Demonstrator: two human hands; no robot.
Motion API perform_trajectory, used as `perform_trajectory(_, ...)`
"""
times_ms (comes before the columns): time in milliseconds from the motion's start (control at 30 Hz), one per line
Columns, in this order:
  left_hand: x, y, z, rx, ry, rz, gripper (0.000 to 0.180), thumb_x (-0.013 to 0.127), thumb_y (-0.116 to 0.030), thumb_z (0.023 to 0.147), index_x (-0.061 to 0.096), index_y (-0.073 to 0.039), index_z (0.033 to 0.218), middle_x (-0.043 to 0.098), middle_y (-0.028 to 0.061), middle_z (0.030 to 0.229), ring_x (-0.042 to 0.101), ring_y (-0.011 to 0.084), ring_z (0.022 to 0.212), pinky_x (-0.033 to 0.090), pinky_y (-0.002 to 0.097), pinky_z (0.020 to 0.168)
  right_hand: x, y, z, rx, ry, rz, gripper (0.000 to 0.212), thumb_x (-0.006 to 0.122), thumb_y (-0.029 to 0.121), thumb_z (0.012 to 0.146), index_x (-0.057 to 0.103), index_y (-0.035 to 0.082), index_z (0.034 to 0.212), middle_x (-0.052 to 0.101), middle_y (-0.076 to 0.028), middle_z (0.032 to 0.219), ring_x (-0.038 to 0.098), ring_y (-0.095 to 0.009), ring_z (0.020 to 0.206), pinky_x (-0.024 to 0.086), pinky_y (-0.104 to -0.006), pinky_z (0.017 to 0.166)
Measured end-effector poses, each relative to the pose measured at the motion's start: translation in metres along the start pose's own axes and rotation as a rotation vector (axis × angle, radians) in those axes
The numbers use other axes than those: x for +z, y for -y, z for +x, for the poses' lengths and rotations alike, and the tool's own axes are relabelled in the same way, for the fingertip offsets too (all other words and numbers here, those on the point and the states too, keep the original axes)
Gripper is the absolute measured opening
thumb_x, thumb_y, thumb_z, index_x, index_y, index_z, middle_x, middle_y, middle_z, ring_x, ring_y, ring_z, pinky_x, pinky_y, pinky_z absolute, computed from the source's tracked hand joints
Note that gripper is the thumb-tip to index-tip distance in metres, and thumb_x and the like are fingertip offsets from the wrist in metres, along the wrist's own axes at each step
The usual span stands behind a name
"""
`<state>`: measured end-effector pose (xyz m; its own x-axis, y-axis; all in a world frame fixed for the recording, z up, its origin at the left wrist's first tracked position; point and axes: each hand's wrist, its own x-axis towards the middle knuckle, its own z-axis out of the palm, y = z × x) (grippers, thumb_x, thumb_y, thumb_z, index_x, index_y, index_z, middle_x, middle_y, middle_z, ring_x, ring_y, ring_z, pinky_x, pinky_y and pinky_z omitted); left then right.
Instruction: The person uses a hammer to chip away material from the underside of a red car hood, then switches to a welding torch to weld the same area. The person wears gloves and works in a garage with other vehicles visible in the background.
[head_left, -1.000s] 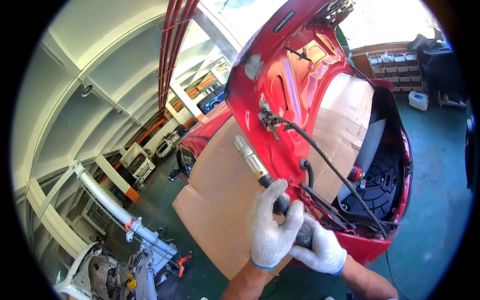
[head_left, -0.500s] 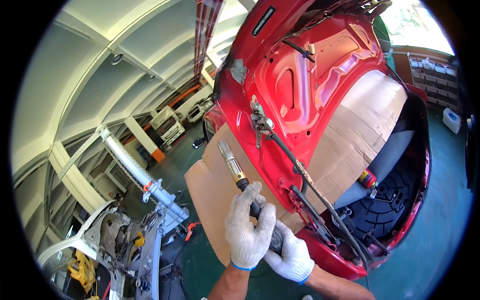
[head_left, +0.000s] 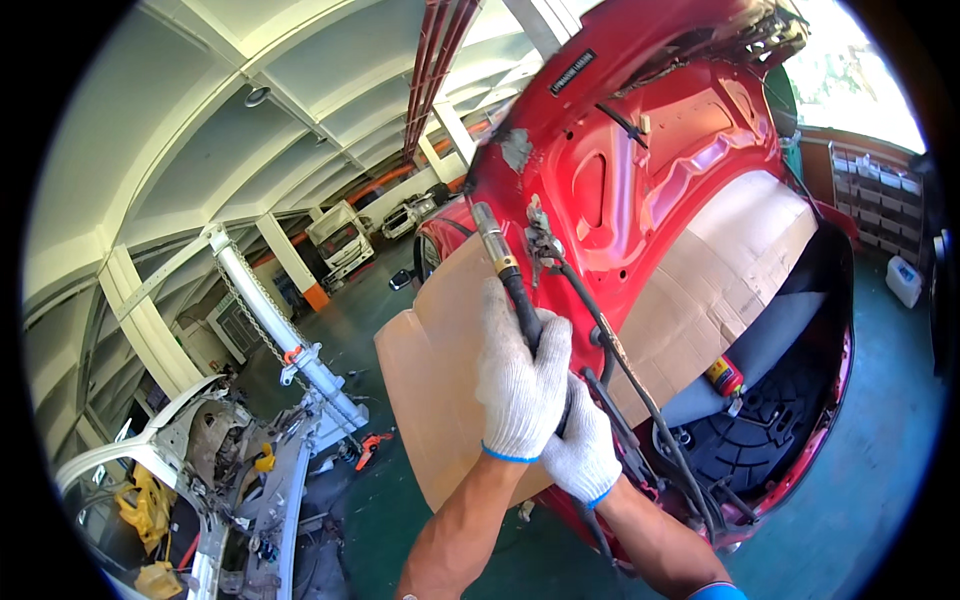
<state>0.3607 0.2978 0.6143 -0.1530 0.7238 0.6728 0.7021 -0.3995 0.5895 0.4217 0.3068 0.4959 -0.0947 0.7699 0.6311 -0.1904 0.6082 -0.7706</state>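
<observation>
Both my hands wear white knit gloves with blue cuffs. My left hand (head_left: pixel 525 385) is wrapped round the black handle of a welding torch (head_left: pixel 511 282). The torch has a brass collar and a metal nozzle pointing up and away, close to the left edge of a raised red car panel (head_left: pixel 548 170). Below and to the right, my right hand (head_left: pixel 585 448) closes round the torch's lower end, partly hidden by the left hand. A black cable (head_left: pixel 594 528) hangs beneath it. Behind the hands stands a cardboard sheet (head_left: pixel 425 385).
A dark bent rod (head_left: pixel 628 375) and a soiled metal bracket (head_left: pixel 543 238) sit beside the torch. More cardboard (head_left: pixel 715 275) covers the opening, near a red extinguisher (head_left: pixel 725 376). On the left are a blue-grey post with a chain (head_left: pixel 268 300) and a stripped car body (head_left: pixel 190 440).
My hands and the torch have moved up and right, bringing the nozzle nearer the red panel and bracket. The view has shifted slightly, and more of my forearms shows.
</observation>
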Motion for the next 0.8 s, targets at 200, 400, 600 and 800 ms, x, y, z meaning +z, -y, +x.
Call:
perform_trajectory(200, 0.004, 0.029, 0.011, 0.132, -0.16, 0.106, 0.072, 0.069, -0.033, 0.097, 0.04, 0.009, 0.148, 0.07, 0.0275, 0.103, 0.071, 0.0397, 0.09, 0.057, 0.047, 0.078, 0.025, -0.018, 0.01, -0.043, -0.069, 0.11, 0.072, 0.077, 0.013, 0.086, 0.043, -0.004, 0.147, 0.071, -0.024, 0.121, 0.071, -0.028, 0.112, 0.054, -0.038, 0.096)
perform_trajectory(400, 0.002, 0.033, 0.012, 0.1, -0.121, 0.12, 0.069, 0.067, -0.031, 0.098, 0.04, 0.008, 0.149, 0.069, 0.028, 0.108, 0.071, 0.0404, 0.094, 0.055, 0.0479, 0.084, 0.045, -0.065, 0.018, 0.097, -0.124, 0.28, 0.066, 0.077, 0.013, 0.087, 0.047, -0.004, 0.143, 0.072, -0.024, 0.119, 0.072, -0.028, 0.111, 0.054, -0.0374, 0.095)
perform_trajectory(600, -0.003, 0.047, 0.014, 0.19, -0.17, 0.174, 0.072, 0.068, -0.031, 0.098, 0.038, 0.008, 0.151, 0.068, 0.0308, 0.113, 0.071, 0.0435, 0.097, 0.056, 0.0493, 0.084, 0.061, -0.076, 0.021, 0.082, -0.152, 0.319, 0.064, 0.077, 0.013, 0.086, 0.048, -0.003, 0.141, 0.072, -0.022, 0.117, 0.072, -0.028, 0.11, 0.055, -0.0376, 0.094)
perform_trajectory(800, -0.006, 0.052, 0.016, 0.212, -0.155, 0.135, 0.075, 0.069, -0.03, 0.096, 0.036, 0.007, 0.152, 0.067, 0.0323, 0.117, 0.071, 0.0457, 0.094, 0.057, 0.0504, 0.08, 0.073, -0.09, 0.026, 0.102, -0.153, 0.409, 0.062, 0.079, 0.013, 0.086, 0.049, -0.002, 0.138, 0.072, -0.02, 0.119, 0.071, -0.027, 0.112, 0.054, -0.0371, 0.095)
